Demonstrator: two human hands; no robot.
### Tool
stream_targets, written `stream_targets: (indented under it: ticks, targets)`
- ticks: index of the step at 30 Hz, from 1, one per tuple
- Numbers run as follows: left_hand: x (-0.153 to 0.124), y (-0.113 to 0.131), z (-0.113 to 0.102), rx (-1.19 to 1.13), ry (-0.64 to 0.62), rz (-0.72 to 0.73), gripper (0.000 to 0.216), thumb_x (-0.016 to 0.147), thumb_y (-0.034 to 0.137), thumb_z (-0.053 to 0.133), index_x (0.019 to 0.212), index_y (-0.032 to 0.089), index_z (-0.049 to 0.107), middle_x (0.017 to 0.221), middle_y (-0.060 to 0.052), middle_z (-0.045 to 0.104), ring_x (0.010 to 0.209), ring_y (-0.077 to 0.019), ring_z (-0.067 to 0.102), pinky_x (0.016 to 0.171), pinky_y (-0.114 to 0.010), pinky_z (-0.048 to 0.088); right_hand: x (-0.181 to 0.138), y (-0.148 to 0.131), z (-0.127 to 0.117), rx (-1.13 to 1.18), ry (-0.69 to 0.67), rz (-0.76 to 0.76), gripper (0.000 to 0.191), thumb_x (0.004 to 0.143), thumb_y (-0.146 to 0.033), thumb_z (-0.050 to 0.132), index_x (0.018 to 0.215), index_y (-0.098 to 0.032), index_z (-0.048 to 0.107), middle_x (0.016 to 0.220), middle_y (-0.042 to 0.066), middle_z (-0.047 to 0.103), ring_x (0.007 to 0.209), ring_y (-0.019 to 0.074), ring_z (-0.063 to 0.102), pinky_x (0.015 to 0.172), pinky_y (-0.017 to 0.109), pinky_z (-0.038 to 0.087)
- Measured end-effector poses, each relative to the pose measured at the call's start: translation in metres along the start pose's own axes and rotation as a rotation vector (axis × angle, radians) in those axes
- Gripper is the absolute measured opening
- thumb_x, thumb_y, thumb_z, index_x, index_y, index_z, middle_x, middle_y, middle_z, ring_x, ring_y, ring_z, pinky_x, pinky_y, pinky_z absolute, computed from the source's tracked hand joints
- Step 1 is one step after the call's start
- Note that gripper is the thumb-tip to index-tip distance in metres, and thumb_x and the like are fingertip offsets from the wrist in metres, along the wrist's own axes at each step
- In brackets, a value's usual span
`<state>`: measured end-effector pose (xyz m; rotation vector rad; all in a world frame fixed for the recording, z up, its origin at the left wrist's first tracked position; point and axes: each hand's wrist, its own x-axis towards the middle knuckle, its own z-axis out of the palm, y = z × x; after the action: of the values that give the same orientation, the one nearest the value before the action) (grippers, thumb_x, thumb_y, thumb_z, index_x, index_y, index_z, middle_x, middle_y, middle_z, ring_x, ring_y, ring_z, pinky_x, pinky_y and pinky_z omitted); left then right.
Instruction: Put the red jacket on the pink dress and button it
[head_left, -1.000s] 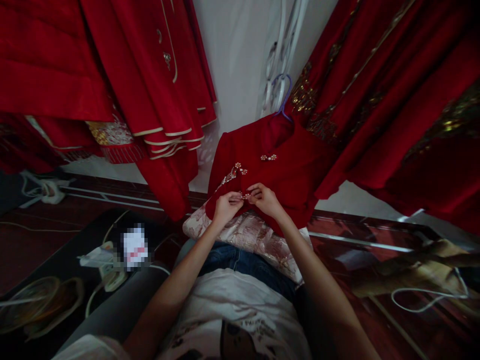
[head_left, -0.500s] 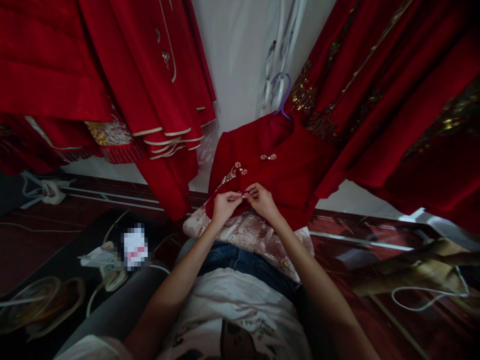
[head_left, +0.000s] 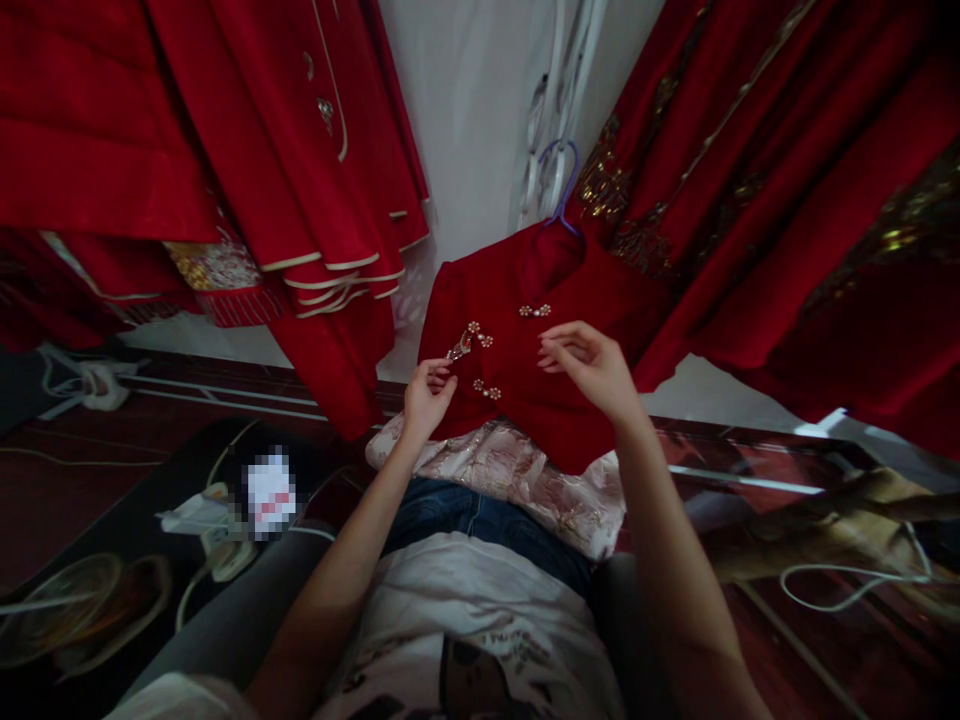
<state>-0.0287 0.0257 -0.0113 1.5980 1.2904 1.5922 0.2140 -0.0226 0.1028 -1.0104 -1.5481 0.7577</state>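
A red jacket (head_left: 517, 365) hangs on a purple hanger (head_left: 566, 180), its lower part over my lap. Beaded flower-shaped fasteners sit on its front: an upper one (head_left: 535, 311), a lower one (head_left: 487, 390) and one at the side with a jewelled tassel (head_left: 459, 347). My left hand (head_left: 429, 395) is at the jacket's left side, fingertips by the tassel's lower end. Its fingers are bent, the thumb apart from them. Over the jacket's right half, below the upper fastener, my right hand (head_left: 589, 365) hovers with loosely bent fingers and nothing visible in them.
Pink patterned fabric (head_left: 510, 470) lies across my lap under the jacket. Red garments hang at the left (head_left: 300, 200) and right (head_left: 750, 220). At lower left, a dark surface (head_left: 150, 510) carries a power strip, cords and a clear plastic container (head_left: 67, 600).
Both hands have come away from the lower fastener, which they were pinching together. My left hand has moved left toward the tassel; my right hand has moved up and right.
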Motion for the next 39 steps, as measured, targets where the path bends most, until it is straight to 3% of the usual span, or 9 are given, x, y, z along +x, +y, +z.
stream_targets:
  ticks: [4, 6, 9, 14, 21, 25, 31, 34, 39]
  targets:
    - [-0.011, 0.013, 0.005, 0.251, -0.139, 0.164, 0.009, 0.079, 0.017, 0.065, 0.087, 0.021, 0.065, 0.092, -0.004, 0.059, 0.084, -0.0164, 0.057, 0.079, -0.032, 0.050, -0.006, -0.023, -0.012, 0.083, -0.024, -0.008, 0.029, 0.080, -0.042, 0.070, 0.096, -0.018, 0.063, 0.078, 0.002, 0.067, 0.071, 0.0128, 0.067, 0.067, 0.027, 0.060]
    - [-0.019, 0.017, 0.012, 0.396, -0.198, 0.248, 0.012, 0.079, 0.021, 0.067, 0.091, 0.022, 0.066, 0.095, -0.005, 0.058, 0.095, -0.0208, 0.055, 0.090, -0.038, 0.047, -0.009, -0.027, -0.010, 0.101, 0.012, -0.046, 0.027, 0.081, -0.041, 0.069, 0.096, -0.019, 0.062, 0.076, 0.001, 0.067, 0.069, 0.0118, 0.066, 0.065, 0.025, 0.059]
    - [-0.028, 0.017, 0.023, 0.478, -0.229, 0.294, 0.016, 0.082, 0.025, 0.067, 0.097, 0.022, 0.064, 0.099, -0.006, 0.057, 0.100, -0.0227, 0.052, 0.093, -0.040, 0.044, -0.011, -0.031, -0.005, 0.117, 0.018, -0.084, 0.025, 0.083, -0.040, 0.068, 0.098, -0.020, 0.062, 0.073, -0.001, 0.065, 0.065, 0.0106, 0.065, 0.061, 0.023, 0.057]
    - [-0.025, 0.012, 0.028, 0.392, -0.229, 0.273, 0.011, 0.082, 0.025, 0.068, 0.089, 0.020, 0.062, 0.092, -0.005, 0.063, 0.093, -0.0212, 0.056, 0.088, -0.037, 0.046, -0.013, -0.034, -0.001, 0.072, -0.009, -0.079, 0.027, 0.083, -0.044, 0.066, 0.096, -0.021, 0.061, 0.072, 0.000, 0.064, 0.065, 0.0115, 0.064, 0.062, 0.025, 0.057]
    - [-0.024, 0.015, 0.037, 0.167, -0.175, 0.095, 0.015, 0.078, 0.031, 0.072, 0.082, 0.020, 0.063, 0.080, -0.001, 0.069, 0.073, -0.0143, 0.064, 0.072, -0.027, 0.051, -0.012, -0.031, -0.007, 0.032, 0.008, -0.055, 0.031, 0.083, -0.048, 0.064, 0.099, -0.022, 0.061, 0.073, 0.000, 0.063, 0.067, 0.0124, 0.064, 0.064, 0.027, 0.058]
    - [-0.023, 0.016, 0.040, 0.132, -0.199, 0.072, 0.013, 0.080, 0.030, 0.070, 0.080, 0.020, 0.062, 0.078, 0.000, 0.069, 0.070, -0.0130, 0.063, 0.070, -0.025, 0.050, -0.011, -0.029, -0.009, 0.029, 0.011, -0.056, 0.030, 0.083, -0.047, 0.064, 0.099, -0.021, 0.060, 0.073, 0.000, 0.063, 0.066, 0.0118, 0.064, 0.064, 0.026, 0.057]
    - [0.022, 0.028, 0.031, 0.237, -0.050, 0.314, 0.020, 0.087, 0.034, 0.062, 0.101, 0.020, 0.060, 0.095, -0.006, 0.060, 0.083, -0.0158, 0.056, 0.079, -0.029, 0.047, -0.010, -0.023, -0.012, 0.005, -0.031, -0.078, 0.025, 0.084, -0.040, 0.065, 0.097, -0.019, 0.062, 0.074, 0.001, 0.065, 0.066, 0.0117, 0.066, 0.064, 0.026, 0.057]
    - [0.055, 0.034, 0.021, 0.439, -0.176, 0.492, 0.020, 0.091, 0.031, 0.054, 0.107, 0.022, 0.064, 0.101, -0.008, 0.056, 0.100, -0.0218, 0.051, 0.093, -0.038, 0.041, -0.010, -0.020, -0.013, -0.055, -0.076, -0.052, 0.023, 0.084, -0.037, 0.064, 0.096, -0.018, 0.062, 0.077, 0.002, 0.066, 0.068, 0.0120, 0.066, 0.065, 0.026, 0.057]
    - [0.090, 0.038, 0.008, 0.650, -0.421, 0.701, 0.025, 0.091, 0.032, 0.054, 0.110, 0.022, 0.066, 0.104, -0.009, 0.050, 0.098, -0.0234, 0.046, 0.091, -0.040, 0.040, -0.009, -0.016, -0.015, -0.124, -0.115, -0.032, 0.021, 0.085, -0.036, 0.062, 0.096, -0.018, 0.062, 0.080, 0.002, 0.066, 0.069, 0.0127, 0.067, 0.066, 0.027, 0.057]
